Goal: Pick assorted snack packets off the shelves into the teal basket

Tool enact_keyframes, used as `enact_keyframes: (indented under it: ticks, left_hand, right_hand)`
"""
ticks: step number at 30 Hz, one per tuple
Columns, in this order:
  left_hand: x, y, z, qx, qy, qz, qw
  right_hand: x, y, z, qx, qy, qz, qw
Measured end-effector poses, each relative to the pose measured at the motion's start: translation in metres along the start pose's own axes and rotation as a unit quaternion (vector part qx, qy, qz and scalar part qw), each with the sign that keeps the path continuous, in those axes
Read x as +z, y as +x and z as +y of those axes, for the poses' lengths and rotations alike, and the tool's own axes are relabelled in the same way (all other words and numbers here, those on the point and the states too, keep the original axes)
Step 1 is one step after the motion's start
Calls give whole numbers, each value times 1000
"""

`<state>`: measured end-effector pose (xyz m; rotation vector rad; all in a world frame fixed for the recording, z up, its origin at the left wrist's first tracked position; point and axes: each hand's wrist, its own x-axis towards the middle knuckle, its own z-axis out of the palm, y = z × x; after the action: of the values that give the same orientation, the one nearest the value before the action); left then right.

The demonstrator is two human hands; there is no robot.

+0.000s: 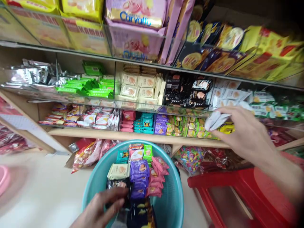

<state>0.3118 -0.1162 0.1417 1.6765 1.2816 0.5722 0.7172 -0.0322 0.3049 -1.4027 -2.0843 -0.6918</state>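
My right hand [247, 136] is pinching a few small white snack packets [216, 121] in front of the lower shelves. Behind it, more white packets [229, 95] lie in a glass-fronted compartment. At the bottom, my left hand [104, 202] reaches over the rim of a teal basket [177, 190], its fingers apart and resting by black packets [118, 183]. Stacked inside are purple packets [139, 172], pink packets [157, 180], a cream packet [118, 171], a green packet [147, 152] and dark blue packets [141, 212]. The left fingers partly cover the black packets.
A red plastic stool [220, 179] stands right of the basket. Glass-edged shelves hold Carvallo packs [137, 38], yellow packs [83, 28], green packets [90, 87] and cream packets [146, 82]. Bags of sweets [190, 156] sit under the bottom shelf. A pink tub [3, 179] is at left.
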Motion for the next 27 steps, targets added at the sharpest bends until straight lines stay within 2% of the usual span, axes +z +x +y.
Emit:
enact_keyframes:
  ticks: [2, 6, 8, 11, 14, 17, 19, 21, 23, 25, 27]
  left_hand:
    - [-7, 6, 24, -13, -34, -19, 999]
    - [-8, 10, 62, 6, -174, 15, 985]
    - [-4, 7, 70, 23, -245, 12, 969]
    - [3, 1, 70, 19, -338, -1, 941]
    - [7, -3, 62, -13, -365, 27, 931]
    - [7, -7, 54, -40, -347, 57, 935]
    - [3, -12, 47, -46, -327, 52, 943]
    - [-2, -20, 36, -45, -297, 19, 954]
    - [-2, -28, 20, -57, -211, -9, 976]
    - [3, -35, 4, -83, -31, -5, 996]
    - [14, -37, -8, -69, 112, -42, 990]
  right_hand:
    - [9, -9, -47, -43, 71, -44, 996]
    - [33, -28, -134, -114, 196, -161, 961]
    - [44, -35, -166, -146, 226, -216, 939]
    - [58, -39, -199, -186, 227, -255, 921]
    - [68, -39, -219, -202, 217, -266, 917]
    - [75, -41, -233, -212, 218, -265, 915]
    - [78, -43, -238, -211, 233, -267, 911]
    - [79, -45, -238, -197, 263, -278, 903]
    - [79, -45, -233, -171, 303, -295, 890]
    - [80, -44, -226, -134, 355, -325, 866]
    - [82, -45, -219, -97, 418, -367, 825]
